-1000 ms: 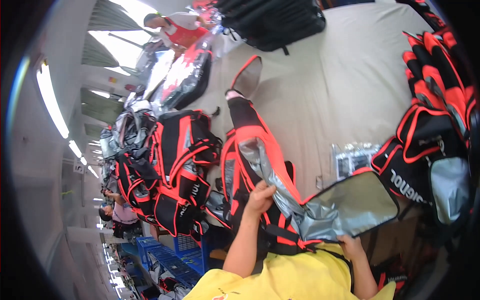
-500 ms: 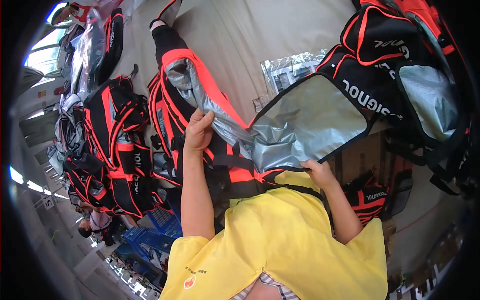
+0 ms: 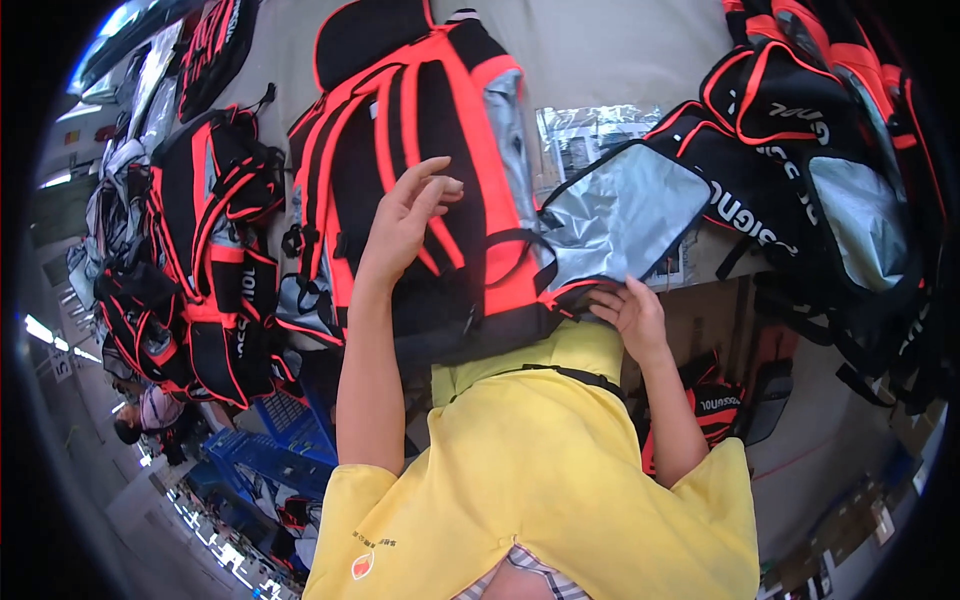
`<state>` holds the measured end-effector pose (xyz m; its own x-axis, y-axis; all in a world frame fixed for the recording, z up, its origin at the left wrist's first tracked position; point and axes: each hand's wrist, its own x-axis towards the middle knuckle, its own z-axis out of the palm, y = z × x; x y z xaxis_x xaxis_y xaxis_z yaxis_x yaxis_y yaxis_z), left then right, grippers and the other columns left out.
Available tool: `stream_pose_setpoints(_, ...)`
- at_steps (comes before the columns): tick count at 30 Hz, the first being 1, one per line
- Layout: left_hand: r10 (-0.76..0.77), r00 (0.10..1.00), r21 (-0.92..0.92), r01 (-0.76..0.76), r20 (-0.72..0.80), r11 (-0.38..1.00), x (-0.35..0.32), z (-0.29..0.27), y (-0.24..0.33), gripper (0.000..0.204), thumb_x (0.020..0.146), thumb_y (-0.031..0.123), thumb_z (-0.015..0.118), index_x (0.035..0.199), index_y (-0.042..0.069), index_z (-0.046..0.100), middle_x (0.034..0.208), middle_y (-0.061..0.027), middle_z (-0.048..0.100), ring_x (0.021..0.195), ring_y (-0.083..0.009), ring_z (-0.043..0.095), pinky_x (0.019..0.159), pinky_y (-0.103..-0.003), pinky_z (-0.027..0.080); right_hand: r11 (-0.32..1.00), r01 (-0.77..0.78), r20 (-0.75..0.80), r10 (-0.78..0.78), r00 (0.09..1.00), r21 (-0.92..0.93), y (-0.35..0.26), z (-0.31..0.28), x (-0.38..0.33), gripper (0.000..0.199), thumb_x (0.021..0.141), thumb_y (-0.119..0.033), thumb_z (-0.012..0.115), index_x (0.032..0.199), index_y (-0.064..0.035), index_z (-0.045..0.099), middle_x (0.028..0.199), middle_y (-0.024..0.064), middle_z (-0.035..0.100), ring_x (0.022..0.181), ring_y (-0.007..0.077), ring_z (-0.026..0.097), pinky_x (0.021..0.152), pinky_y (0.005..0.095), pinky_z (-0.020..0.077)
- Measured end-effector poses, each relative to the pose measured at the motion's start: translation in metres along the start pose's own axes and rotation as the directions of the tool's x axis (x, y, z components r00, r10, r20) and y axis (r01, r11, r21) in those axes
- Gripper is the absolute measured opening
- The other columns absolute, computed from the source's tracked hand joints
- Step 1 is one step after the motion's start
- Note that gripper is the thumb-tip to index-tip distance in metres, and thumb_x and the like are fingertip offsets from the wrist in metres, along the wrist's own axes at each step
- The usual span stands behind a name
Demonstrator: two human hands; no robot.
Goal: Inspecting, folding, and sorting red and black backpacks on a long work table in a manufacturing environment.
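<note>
A large black backpack with red-orange trim (image 3: 400, 200) lies in front of me on the table, its shoulder straps facing up. Over its strap panel hovers my left hand (image 3: 398, 225), fingers loosely bent and apart with nothing in them. From the backpack's right side a silver-lined flap (image 3: 635, 215) spreads out with its shiny lining upward. My right hand (image 3: 638, 318) is at the near edge of that flap, fingers apart; whether the fingertips touch it I cannot tell. A thin black strap loop (image 3: 520, 240) arches between backpack and flap.
More black and red backpacks (image 3: 210, 250) crowd the left, and others (image 3: 770, 190) are piled at the right. A clear plastic packet (image 3: 590, 130) lies on the pale table (image 3: 560, 50) behind the flap. A blue plastic crate (image 3: 270, 450) stands low at left.
The backpack has turned over from its side to lie flat, straps up. My left hand has let go of the silver lining, and my right hand has released the flap's edge.
</note>
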<state>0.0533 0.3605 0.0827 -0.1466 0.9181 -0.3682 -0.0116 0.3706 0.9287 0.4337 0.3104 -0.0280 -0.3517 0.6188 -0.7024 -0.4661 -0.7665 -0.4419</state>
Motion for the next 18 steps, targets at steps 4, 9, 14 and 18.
stream_pose_setpoints(4, 0.141, 0.964, 0.268, -0.078, -0.225, 0.960, -0.059, -0.028, -0.008, 0.027, 0.110, 0.014, 0.058, 0.130, -0.003, 0.068, 0.105, -0.0105, 0.076, 0.100, -0.0188, 0.074, 0.094, -0.031, 0.055, 0.994, 0.000, -0.046, -0.005, 0.999, -0.107, 0.009, 0.003, -0.003, 0.048, 0.110, -0.044, 0.054, 0.136, -0.0044, 0.060, 0.129, 0.0174, 0.071, 0.116, 0.0327, 0.072, 0.094, 0.0445, 0.0602)
stream_pose_setpoints(9, 0.224, 0.965, 0.822, -0.237, 0.137, 0.517, -0.167, -0.037, -0.029, 0.071, 0.082, 0.026, 0.088, 0.143, 0.004, 0.060, 0.141, -0.0247, 0.060, 0.136, -0.0391, 0.055, 0.114, -0.047, 0.045, 0.994, 0.036, -0.132, -0.050, 0.990, -0.106, 0.056, -0.007, -0.012, 0.054, 0.109, -0.044, 0.057, 0.145, -0.0033, 0.055, 0.131, 0.0173, 0.069, 0.106, 0.0279, 0.074, 0.088, 0.0417, 0.0616)
stream_pose_setpoints(14, 0.229, 0.948, 0.963, -0.250, 0.222, 0.101, -0.182, -0.041, -0.094, 0.092, 0.069, 0.028, 0.090, 0.149, 0.001, 0.053, 0.152, -0.0261, 0.053, 0.142, -0.0404, 0.050, 0.119, -0.051, 0.040, 0.976, -0.035, -0.199, -0.009, 0.980, -0.214, 0.126, 0.017, -0.027, 0.044, 0.105, -0.024, 0.061, 0.142, -0.0021, 0.054, 0.124, 0.0156, 0.069, 0.108, 0.0277, 0.073, 0.089, 0.0404, 0.0621)
stream_pose_setpoints(18, 0.515, 0.826, 0.877, -0.405, 0.230, 0.258, -0.164, -0.067, -0.088, 0.051, 0.073, 0.011, 0.078, 0.122, 0.001, 0.070, 0.123, -0.0160, 0.074, 0.111, -0.0316, 0.073, 0.090, -0.042, 0.059, 0.880, -0.091, -0.067, 0.068, 0.995, -0.467, 0.193, 0.054, -0.034, 0.062, 0.104, -0.028, 0.070, 0.149, 0.0034, 0.042, 0.134, 0.0236, 0.064, 0.119, 0.0327, 0.070, 0.102, 0.0433, 0.0588)
